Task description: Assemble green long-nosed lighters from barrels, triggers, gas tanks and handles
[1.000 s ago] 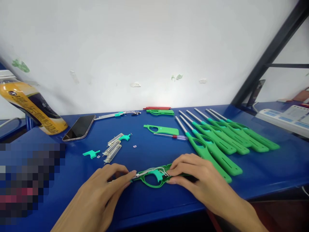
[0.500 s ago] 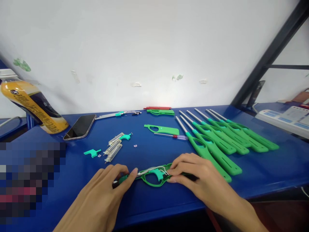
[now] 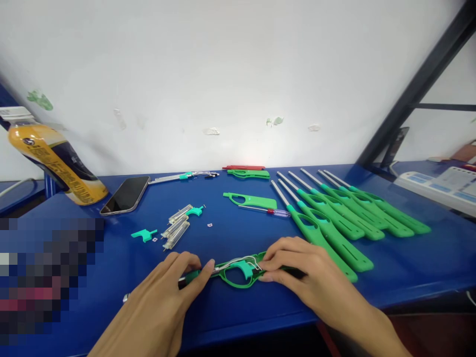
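Observation:
A half-open green lighter shell with a teal trigger and thin wires lies near the front edge of the blue table. My left hand pinches its metal tube end, thumb and fingers closed on the tube. My right hand presses down on the shell's handle end, fingers curled over it. Several finished green lighters lie in a row just right of my right hand.
A loose green shell half and a small screwdriver lie behind the work. Clear fuel cartridges and teal triggers sit left of centre. A phone and an orange bottle stand at back left.
My left hand has slid a little left along the tube, uncovering a green collar and dark part by the thumb. The right hand has stayed put.

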Demonstrator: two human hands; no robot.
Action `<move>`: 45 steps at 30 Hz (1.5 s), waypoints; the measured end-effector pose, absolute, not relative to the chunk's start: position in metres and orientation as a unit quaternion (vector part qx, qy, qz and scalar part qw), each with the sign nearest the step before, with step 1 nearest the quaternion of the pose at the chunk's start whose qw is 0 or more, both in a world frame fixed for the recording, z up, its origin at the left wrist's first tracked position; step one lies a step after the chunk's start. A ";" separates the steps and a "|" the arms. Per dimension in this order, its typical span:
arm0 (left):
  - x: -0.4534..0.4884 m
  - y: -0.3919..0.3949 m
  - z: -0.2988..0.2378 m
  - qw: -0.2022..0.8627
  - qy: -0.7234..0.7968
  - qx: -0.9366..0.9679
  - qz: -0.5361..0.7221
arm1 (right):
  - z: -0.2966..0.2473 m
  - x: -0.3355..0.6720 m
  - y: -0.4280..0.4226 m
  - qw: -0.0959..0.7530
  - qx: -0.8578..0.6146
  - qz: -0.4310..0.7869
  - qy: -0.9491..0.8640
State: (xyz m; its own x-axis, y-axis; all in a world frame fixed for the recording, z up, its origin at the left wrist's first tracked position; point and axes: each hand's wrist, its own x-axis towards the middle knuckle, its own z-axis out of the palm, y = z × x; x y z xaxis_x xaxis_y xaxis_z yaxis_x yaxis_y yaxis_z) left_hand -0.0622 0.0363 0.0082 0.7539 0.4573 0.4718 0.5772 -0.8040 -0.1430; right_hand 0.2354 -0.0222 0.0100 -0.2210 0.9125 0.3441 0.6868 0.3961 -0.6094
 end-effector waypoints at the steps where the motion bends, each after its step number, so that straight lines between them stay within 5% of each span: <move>1: -0.062 0.037 0.006 0.140 -0.284 -0.921 -0.227 | 0.010 0.235 -0.022 0.339 -0.524 0.167 -0.763; 23: -0.037 0.032 0.000 0.006 -0.314 -0.904 -0.291 | 0.017 0.230 -0.029 0.372 -0.470 0.131 -0.789; 32: -0.027 0.035 0.006 -0.031 -0.271 -0.907 -0.320 | 0.016 0.230 -0.032 0.216 -0.527 0.122 -0.813; 45: -0.025 0.033 0.009 -0.104 -0.304 -0.901 -0.290 | 0.016 0.228 -0.031 0.172 -0.513 0.110 -0.834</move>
State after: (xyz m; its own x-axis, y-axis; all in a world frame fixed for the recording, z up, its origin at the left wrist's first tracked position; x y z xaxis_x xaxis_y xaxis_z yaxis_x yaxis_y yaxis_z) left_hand -0.0248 0.0328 0.0089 0.6469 0.6086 0.4595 0.4878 -0.7934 0.3641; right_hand 0.2279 -0.0307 0.0160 -0.4146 0.8931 0.1743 0.8171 0.4497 -0.3606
